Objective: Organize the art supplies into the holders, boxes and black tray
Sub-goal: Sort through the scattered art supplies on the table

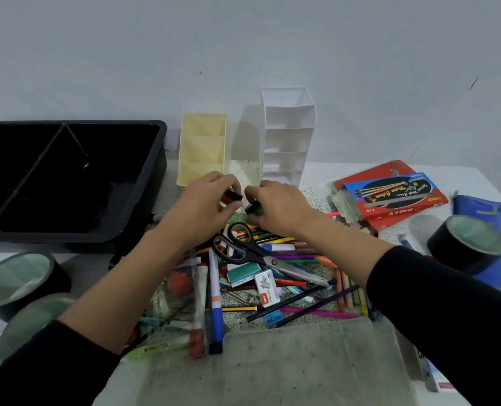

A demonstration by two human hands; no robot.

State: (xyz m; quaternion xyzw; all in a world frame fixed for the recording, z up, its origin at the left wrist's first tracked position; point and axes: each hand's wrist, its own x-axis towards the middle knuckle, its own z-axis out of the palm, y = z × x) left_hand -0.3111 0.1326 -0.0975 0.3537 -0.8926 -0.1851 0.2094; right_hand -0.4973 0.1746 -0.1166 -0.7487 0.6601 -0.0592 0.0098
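A heap of pens, pencils and markers (pixel 287 271) lies mid-table with black-handled scissors (pixel 252 250) on top. Above its far edge, my left hand (pixel 205 206) pinches a small orange and black item (pixel 232 196). My right hand (pixel 278 206) grips a green marker with a black end (pixel 254 208). The two hands almost meet in front of the cream holder (pixel 202 148) and the tall white holder (pixel 287 136). The black tray (pixel 152 183) stands at the far left.
Red paint-brush boxes (pixel 389 194) lie at the right, beside a blue pouch (pixel 483 212) and a black tape roll (pixel 469 244). Two more tape rolls (pixel 18 282) sit at the left. Staple boxes (pixel 267 285) and a clear bag (pixel 173 300) lie in the heap. A grey lid (pixel 302 364) is nearest.
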